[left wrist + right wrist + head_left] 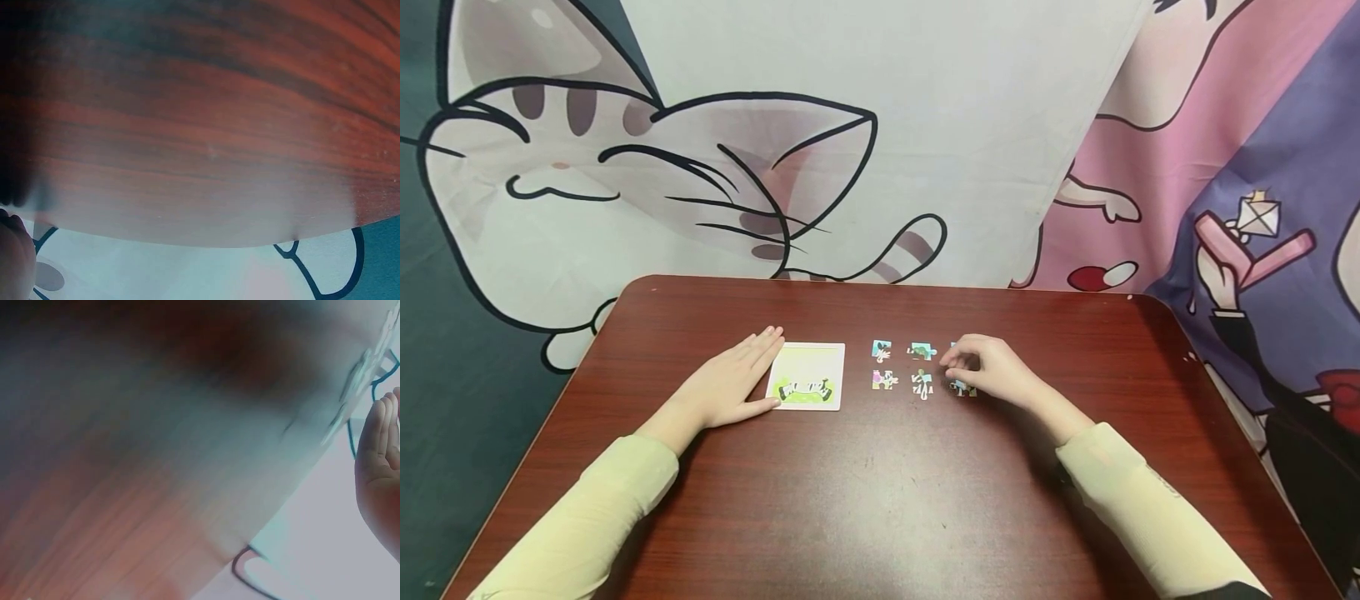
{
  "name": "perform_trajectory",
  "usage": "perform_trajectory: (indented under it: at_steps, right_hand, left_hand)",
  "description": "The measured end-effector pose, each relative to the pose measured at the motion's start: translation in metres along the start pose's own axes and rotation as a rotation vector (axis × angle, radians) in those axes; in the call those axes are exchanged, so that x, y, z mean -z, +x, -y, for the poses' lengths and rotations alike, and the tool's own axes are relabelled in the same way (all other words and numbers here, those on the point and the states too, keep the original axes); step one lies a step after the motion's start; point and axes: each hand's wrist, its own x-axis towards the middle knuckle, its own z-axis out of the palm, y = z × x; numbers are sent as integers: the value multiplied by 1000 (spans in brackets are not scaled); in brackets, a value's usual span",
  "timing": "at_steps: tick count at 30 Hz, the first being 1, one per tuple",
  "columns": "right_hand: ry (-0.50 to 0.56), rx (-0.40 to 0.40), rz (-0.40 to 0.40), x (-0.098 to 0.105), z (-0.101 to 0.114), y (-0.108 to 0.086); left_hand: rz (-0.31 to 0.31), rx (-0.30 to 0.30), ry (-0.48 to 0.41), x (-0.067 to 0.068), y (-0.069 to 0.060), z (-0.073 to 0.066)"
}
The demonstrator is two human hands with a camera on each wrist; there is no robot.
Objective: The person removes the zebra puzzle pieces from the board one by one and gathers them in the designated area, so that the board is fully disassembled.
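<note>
A square white card (806, 367) with a zebra-striped figure on green lies on the table. The left hand (733, 379) rests flat at its left edge, fingers straight and thumb on its lower left corner. Right of the card are several puzzle pieces in two rows, among them a piece (884, 380) and a striped piece (922, 384). The right hand (992, 367) hovers with bent fingers over the rightmost pieces (962, 388), partly hiding them; no piece shows between its fingertips. In the right wrist view the right hand (379, 469) appears at the edge, the left hand (15, 259) likewise in the left wrist view.
The brown wooden table (865, 500) has rounded far corners. Behind it hangs a cloth (970, 150) printed with a cartoon cat and other figures. A dark object (1311, 475) stands beyond the table's right edge.
</note>
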Motion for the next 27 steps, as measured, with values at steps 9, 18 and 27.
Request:
perform_trajectory:
  at_steps: [9, 18, 27]
  right_hand:
    - [57, 56, 27, -22, 19, 23]
    - [115, 77, 79, -43, 40, 46]
    - [73, 118, 142, -65, 59, 67]
  left_hand:
    - [2, 0, -4, 1, 0, -1]
    - [6, -2, 1, 1, 1, 0]
    - [11, -3, -6, 1, 1, -1]
